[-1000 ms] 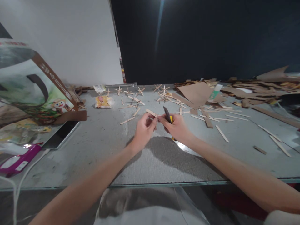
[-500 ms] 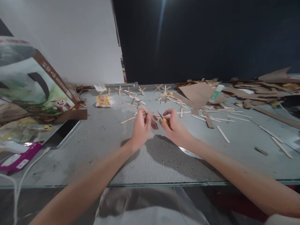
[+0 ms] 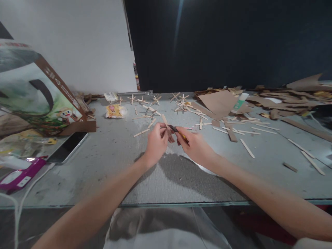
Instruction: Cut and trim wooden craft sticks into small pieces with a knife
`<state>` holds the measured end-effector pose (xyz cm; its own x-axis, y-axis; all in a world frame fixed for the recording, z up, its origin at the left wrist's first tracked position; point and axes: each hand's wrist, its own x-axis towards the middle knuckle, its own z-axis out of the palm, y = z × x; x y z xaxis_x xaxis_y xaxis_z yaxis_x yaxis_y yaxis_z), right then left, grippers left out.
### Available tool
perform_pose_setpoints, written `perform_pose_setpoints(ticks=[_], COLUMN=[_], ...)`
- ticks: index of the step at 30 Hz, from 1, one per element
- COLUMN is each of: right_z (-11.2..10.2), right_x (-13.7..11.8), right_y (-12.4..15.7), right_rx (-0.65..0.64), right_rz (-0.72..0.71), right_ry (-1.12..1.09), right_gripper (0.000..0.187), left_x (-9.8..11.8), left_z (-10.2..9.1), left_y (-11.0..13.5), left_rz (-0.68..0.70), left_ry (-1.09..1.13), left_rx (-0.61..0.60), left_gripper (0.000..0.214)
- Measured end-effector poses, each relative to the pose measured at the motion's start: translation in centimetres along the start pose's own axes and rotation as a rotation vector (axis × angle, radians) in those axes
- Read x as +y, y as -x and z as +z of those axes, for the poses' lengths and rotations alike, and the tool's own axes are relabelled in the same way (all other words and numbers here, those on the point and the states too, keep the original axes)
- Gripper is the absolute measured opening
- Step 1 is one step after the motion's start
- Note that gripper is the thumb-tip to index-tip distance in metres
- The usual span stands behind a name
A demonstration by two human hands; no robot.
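My left hand [image 3: 156, 143] is closed, pinching a flat wooden craft stick [image 3: 165, 120] that points up and away. In my right hand [image 3: 195, 142] is a craft knife [image 3: 183, 135] with a yellow and black handle. Its dark front end meets the stick between my two hands, and fingers hide the exact contact. Just behind the right fingertips, a thin pink-red pencil-like rod [image 3: 188, 128] shows in part on the grey table [image 3: 109, 173].
Crossed stick pieces [image 3: 183, 103] and loose sticks lie behind my hands and to the right. A glue stick [image 3: 239, 103] rests on brown cardboard [image 3: 218, 103]. Leftward are a phone [image 3: 68, 148], a purple device [image 3: 23, 174], a cable [image 3: 33, 188] and a large printed bag [image 3: 38, 86].
The knife has moved left, from apart to against the stick. My right hand has turned and come closer to the left; the stick now points more upright.
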<state>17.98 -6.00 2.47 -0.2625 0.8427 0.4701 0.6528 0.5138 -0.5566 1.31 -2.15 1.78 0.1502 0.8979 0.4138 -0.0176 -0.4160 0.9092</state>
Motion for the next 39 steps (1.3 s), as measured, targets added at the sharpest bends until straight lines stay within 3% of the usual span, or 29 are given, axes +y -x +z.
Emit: perform_pose_setpoints(ticks=[11, 19, 31, 39], right_z=[-0.1, 0.4, 0.8, 1.5], right_x=[-0.2, -0.5, -0.6, -0.4], right_y=[-0.1, 0.2, 0.2, 0.0], right_rx=[-0.003, -0.02, -0.061, -0.058], right_rz=[-0.01, 0.046, 0.138, 0.14], right_ry=[-0.01, 0.009, 0.013, 0.081], right_gripper=[0.025, 0.029, 0.024, 0.025], left_x=[0.2, 0.2, -0.6, -0.9], left_z=[0.0, 0.0, -0.9, -0.3], left_y=[0.2, 0.6, 0.8, 0.9], left_rz=[-0.026, -0.008, 0.065, -0.022], left_ry=[-0.044, -0.157, -0.48, -0.471], left_rx=[-0.014, -0.024, -0.081, -0.103], left_gripper=[0.03, 0.013, 0.011, 0.023])
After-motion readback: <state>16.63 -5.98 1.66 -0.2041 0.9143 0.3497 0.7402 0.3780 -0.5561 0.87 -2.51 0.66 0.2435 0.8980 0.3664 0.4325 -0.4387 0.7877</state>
